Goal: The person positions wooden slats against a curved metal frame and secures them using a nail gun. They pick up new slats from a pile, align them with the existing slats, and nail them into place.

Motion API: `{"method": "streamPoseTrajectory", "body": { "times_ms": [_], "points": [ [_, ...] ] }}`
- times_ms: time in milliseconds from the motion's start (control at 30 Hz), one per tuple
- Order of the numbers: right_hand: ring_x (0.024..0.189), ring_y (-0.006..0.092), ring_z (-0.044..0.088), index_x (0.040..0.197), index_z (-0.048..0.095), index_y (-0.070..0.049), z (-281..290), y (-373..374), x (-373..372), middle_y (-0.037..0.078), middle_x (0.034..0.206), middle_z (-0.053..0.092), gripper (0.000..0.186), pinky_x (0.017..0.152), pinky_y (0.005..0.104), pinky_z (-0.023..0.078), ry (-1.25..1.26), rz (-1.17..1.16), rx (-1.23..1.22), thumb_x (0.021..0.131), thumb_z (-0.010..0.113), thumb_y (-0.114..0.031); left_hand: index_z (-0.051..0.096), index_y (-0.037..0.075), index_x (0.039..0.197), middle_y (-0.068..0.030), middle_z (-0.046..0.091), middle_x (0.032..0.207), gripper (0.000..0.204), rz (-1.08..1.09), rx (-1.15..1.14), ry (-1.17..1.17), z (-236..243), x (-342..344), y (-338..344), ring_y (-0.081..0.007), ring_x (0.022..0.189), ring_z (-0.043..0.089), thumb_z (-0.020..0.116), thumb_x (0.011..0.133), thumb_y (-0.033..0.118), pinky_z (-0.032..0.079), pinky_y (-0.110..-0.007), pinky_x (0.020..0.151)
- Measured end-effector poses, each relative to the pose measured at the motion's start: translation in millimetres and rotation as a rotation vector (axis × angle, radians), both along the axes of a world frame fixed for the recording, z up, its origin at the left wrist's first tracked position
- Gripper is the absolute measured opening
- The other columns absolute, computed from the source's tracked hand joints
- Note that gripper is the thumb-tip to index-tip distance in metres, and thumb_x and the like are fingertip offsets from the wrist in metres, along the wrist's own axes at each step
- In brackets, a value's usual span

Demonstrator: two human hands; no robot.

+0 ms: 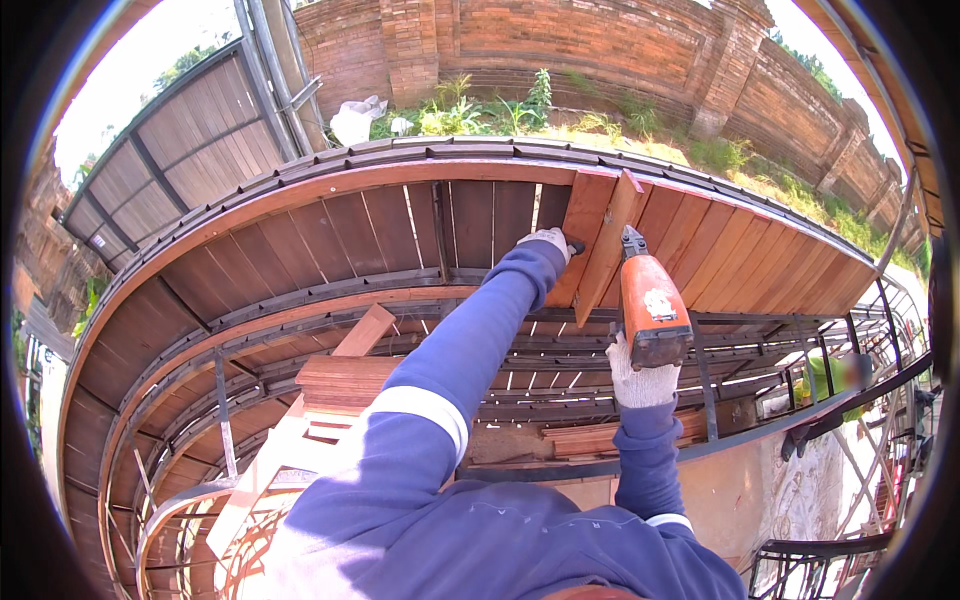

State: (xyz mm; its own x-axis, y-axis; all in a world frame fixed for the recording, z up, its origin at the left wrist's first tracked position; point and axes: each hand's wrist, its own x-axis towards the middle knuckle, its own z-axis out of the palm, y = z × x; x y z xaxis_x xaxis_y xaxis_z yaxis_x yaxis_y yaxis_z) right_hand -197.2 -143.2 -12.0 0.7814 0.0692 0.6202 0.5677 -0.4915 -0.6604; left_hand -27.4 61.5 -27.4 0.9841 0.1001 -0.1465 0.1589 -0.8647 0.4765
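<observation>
While an orange nail gun (pixel 655 300) is gripped from below by the gloved right hand (pixel 641 378), just right of the centre of the frame, its metal nose is pointed toward the upper edge, close beside a loose board (pixel 608 250). Whether that board is touched by the nose cannot be told. The loose board is laid at a slant, its top end near the upper rim of the curved structure and its lower end reaching past the row's lower edge. Just left of it, another reddish board (pixel 590 205) is partly covered by the gloved left hand (pixel 545 240), which is placed near the middle of the frame. A small dark object (pixel 575 247) is seen at that hand's fingertips; whether it is held, or how far the fingers are closed, cannot be told.

To the right, the upper tier is covered by a row of reddish-brown boards (pixel 760 258) set side by side; to the left, darker slats (pixel 340 235) are seen with narrow gaps between some of them. At the left of centre, below the tier, a stack of boards (pixel 345 382) is partly hidden by the left sleeve (pixel 455 345). More boards (pixel 600 437) are piled at lower centre. The top of the frame is crossed by a brick wall (pixel 580 45), and at the right a person in bright green (pixel 822 378) is seen.
</observation>
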Motion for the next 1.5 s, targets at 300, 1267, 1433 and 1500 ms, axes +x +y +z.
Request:
{"method": "streamPoseTrajectory", "body": {
  "times_ms": [300,1267,1433,1500],
  "points": [
    [0.071,0.0354,0.069,0.126,0.061,0.003,40,-135,-50,0.017,0.075,0.069,0.061,0.067,0.0396,0.054,0.010,0.031,-0.553,0.067,0.073,-0.005,0.062,0.006,0.128,-0.0204,0.066,0.125,0.051,0.099,0.056,0.033,7,-9,-14,-0.0343,0.115,0.064,0.055,0.098,0.046,0.051,-0.043,0.099],
    [0.068,0.0315,0.064,0.131,0.059,-0.002,-127,-315,-5,0.012,0.072,0.066,0.079,0.073,0.0452,0.049,0.094,-0.026,-1.109,0.064,0.082,-0.039,0.063,0.010,0.123,-0.0147,0.070,0.109,0.044,0.036,-0.121,-0.089,-167,-316,-155,-0.0351,0.099,0.067,0.065,0.089,0.038,0.052,-0.046,0.089],
    [0.080,0.0317,0.063,0.128,0.061,-0.003,-121,-317,-14,0.011,0.082,0.067,0.077,0.080,0.0454,0.047,0.118,-0.013,-1.042,0.064,0.084,-0.039,0.063,0.011,0.123,-0.0149,0.070,0.108,0.043,0.041,-0.102,-0.070,-162,-316,-159,-0.0351,0.099,0.067,0.065,0.089,0.038,0.053,-0.045,0.088],
    [0.081,0.0319,0.063,0.128,0.061,-0.004,-121,-321,-15,0.011,0.084,0.068,0.077,0.081,0.0455,0.047,0.114,0.019,-1.052,0.063,0.084,-0.039,0.064,0.011,0.122,-0.0152,0.070,0.108,0.042,0.044,-0.105,-0.051,-153,-317,-159,-0.0352,0.099,0.067,0.066,0.089,0.038,0.053,-0.045,0.088]
  ]
}}
